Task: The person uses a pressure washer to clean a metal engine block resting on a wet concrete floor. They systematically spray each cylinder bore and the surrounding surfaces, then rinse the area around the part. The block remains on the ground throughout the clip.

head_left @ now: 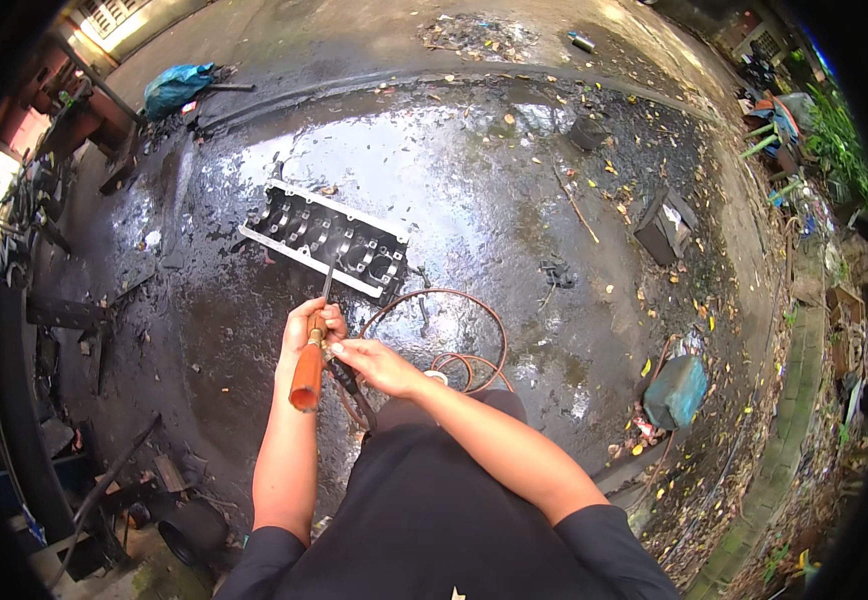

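My left hand (pixel 316 322) is wrapped round an orange-handled spray gun (pixel 306 378) with a brass-coloured fitting and a thin metal nozzle. The nozzle points away from me, over the near edge of an engine block (pixel 299 257). My right hand (pixel 379 367) is closed at the fitting, its fingertips against the tool just beside my left hand; the exact grip is partly hidden. The block lies on the wet ground, its row of round bores and bearing seats facing up. A brown hose (pixel 502 335) loops on the ground to the right of my hands.
Oily water and leaves cover the ground. A blue-green container (pixel 676 391) and a dark box (pixel 666 228) stand at right. A stick (pixel 576 205) lies beyond the hose. Metal frames (pixel 29 400) and scrap line the left; a blue bag (pixel 176 90) lies far left.
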`<state>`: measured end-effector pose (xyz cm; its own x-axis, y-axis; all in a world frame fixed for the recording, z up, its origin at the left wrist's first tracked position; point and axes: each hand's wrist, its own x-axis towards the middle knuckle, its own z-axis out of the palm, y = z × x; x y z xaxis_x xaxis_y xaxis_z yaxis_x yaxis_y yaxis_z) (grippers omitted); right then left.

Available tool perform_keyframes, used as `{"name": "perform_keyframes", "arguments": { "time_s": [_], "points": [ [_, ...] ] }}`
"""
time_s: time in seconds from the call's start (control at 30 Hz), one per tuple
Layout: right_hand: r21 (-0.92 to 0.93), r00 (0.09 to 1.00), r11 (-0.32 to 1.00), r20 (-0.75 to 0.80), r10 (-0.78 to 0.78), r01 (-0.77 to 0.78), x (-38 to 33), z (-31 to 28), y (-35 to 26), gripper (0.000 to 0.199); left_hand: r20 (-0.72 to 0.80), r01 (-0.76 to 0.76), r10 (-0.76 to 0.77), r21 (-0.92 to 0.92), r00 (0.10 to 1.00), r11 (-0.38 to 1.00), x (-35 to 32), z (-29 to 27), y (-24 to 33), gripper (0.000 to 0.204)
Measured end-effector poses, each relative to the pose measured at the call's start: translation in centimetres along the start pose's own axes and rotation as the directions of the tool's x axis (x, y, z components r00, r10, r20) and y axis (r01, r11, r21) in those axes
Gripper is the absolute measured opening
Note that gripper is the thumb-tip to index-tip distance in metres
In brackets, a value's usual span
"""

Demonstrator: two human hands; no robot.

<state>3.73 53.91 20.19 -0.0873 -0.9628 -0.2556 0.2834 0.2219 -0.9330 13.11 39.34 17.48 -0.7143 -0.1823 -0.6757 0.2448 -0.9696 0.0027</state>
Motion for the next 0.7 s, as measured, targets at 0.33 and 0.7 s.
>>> {"name": "perform_keyframes", "arguments": {
  "time_s": [0.33, 0.7],
  "points": [
    [0.148, 0.596, 0.835, -0.636, 0.490, -0.529, -21.0, -37.2, 12.7, 0.029, -0.189, -0.107, 0.104, -0.005, 0.976, 0.994, 3.5, -1.4, -14.1, 0.028],
    [0.321, 0.227, 0.534, -0.651, 0.724, -0.782, -37.7, -62.8, 15.8, 0.026, -0.665, 0.066, 0.273, 0.438, 0.695, 0.897, 7.6, -8.4, -37.8, 0.020]
  ]
}}
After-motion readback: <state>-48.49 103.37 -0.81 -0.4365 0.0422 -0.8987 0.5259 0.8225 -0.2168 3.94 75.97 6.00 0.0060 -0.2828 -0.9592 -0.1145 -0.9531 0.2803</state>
